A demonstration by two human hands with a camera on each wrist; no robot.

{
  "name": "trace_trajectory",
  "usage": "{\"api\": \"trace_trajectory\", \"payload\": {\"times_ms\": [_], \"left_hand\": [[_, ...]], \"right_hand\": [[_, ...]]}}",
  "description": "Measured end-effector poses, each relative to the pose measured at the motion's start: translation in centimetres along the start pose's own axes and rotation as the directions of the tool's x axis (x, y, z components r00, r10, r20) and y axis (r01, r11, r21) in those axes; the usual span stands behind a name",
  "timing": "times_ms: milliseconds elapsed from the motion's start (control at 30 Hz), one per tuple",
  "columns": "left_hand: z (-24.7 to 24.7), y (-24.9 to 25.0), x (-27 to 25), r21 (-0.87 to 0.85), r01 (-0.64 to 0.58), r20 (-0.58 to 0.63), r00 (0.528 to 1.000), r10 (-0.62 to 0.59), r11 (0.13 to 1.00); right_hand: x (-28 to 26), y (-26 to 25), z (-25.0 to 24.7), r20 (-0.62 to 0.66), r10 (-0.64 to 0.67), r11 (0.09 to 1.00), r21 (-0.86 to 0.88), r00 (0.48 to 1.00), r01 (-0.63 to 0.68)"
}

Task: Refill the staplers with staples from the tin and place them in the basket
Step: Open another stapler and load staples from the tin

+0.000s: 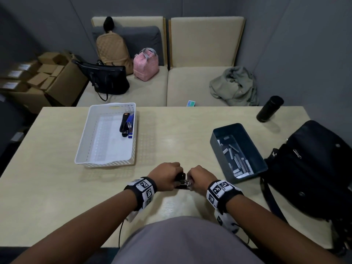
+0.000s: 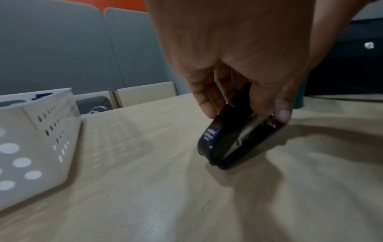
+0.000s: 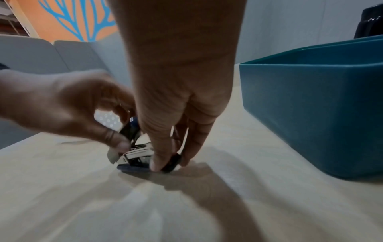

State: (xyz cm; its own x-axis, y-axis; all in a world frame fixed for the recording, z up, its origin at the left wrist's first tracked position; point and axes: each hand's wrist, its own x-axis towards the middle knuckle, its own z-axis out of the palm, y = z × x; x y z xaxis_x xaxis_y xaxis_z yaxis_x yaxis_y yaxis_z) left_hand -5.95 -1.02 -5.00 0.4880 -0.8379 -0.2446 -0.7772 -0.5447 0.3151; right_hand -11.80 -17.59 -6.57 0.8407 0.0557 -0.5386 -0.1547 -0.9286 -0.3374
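A small dark stapler (image 1: pixel 183 182) lies on the table near its front edge, its lid swung up and its metal magazine (image 3: pixel 136 155) exposed. My left hand (image 1: pixel 167 177) grips the raised lid (image 2: pixel 215 131) between thumb and fingers. My right hand (image 1: pixel 200 178) pinches the stapler's base end (image 3: pixel 172 162) against the table. The white perforated basket (image 1: pixel 83 147) stands at the back left with a black stapler (image 1: pixel 124 123) and a blue stapler (image 1: pixel 131 124) inside. The teal tin (image 1: pixel 255 149) at the right holds several staple strips (image 1: pixel 238 161).
A black bag (image 1: pixel 312 168) lies at the table's right edge, right beside the tin. A black bottle (image 1: pixel 269 109) stands at the far right corner. Behind the table is a beige sofa (image 1: pixel 190 86) with bags and a jacket. Bare tabletop (image 1: pixel 171 134) lies between basket and tin.
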Motion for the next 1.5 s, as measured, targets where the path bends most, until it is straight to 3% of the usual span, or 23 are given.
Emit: {"api": "trace_trajectory", "payload": {"times_ms": [233,367,567,667,767,833,1000,1267,1367,1500], "left_hand": [[-1.4,-3.6,-2.0,-0.184,0.084,-0.032,0.995,-0.092,0.979],[-0.9,-4.5,-2.8,-0.247,0.131,-0.098,0.982,-0.159,0.960],[-1.2,-3.2,-1.7,-0.100,0.070,-0.074,0.994,-0.077,0.993],[-1.3,-2.6,-1.1,-0.045,0.067,-0.042,0.997,-0.069,0.997],[-1.6,-2.6,-0.8,-0.077,0.080,-0.057,0.995,-0.084,0.994],[-2.0,-2.9,-0.8,-0.150,0.098,-0.070,0.992,-0.109,0.984],[-2.2,-4.4,-1.3,-0.292,0.163,-0.045,0.982,-0.184,0.942],[-1.9,-7.4,-2.5,-0.103,0.279,0.090,0.959,-0.270,0.955],[-0.6,-7.9,-3.1,0.041,0.279,0.139,0.949,-0.282,0.959],[1.1,-6.9,-3.1,0.059,0.271,0.169,0.946,-0.277,0.961]], "right_hand": [[-0.2,2.0,0.2,0.033,0.000,1.000,0.012,0.999,0.000],[0.1,1.3,-0.2,0.057,-0.176,0.973,0.164,0.983,0.165],[0.8,-1.6,-0.8,-0.116,-0.261,0.939,0.198,0.958,0.280],[1.2,-1.9,-1.1,-0.179,-0.292,0.948,0.075,0.940,0.309],[1.4,-1.2,-1.1,-0.220,-0.274,0.962,-0.064,0.936,0.266],[1.3,-0.4,-1.1,-0.242,-0.182,0.981,-0.103,0.953,0.162],[0.9,0.9,-1.0,-0.137,-0.027,0.990,-0.139,0.990,0.008],[1.4,1.0,-0.4,-0.075,0.013,0.988,-0.152,0.997,-0.024],[1.6,0.9,-0.2,-0.053,0.021,0.989,-0.144,0.998,-0.028],[1.6,1.0,-0.2,-0.050,0.022,0.989,-0.143,0.999,-0.029]]}}
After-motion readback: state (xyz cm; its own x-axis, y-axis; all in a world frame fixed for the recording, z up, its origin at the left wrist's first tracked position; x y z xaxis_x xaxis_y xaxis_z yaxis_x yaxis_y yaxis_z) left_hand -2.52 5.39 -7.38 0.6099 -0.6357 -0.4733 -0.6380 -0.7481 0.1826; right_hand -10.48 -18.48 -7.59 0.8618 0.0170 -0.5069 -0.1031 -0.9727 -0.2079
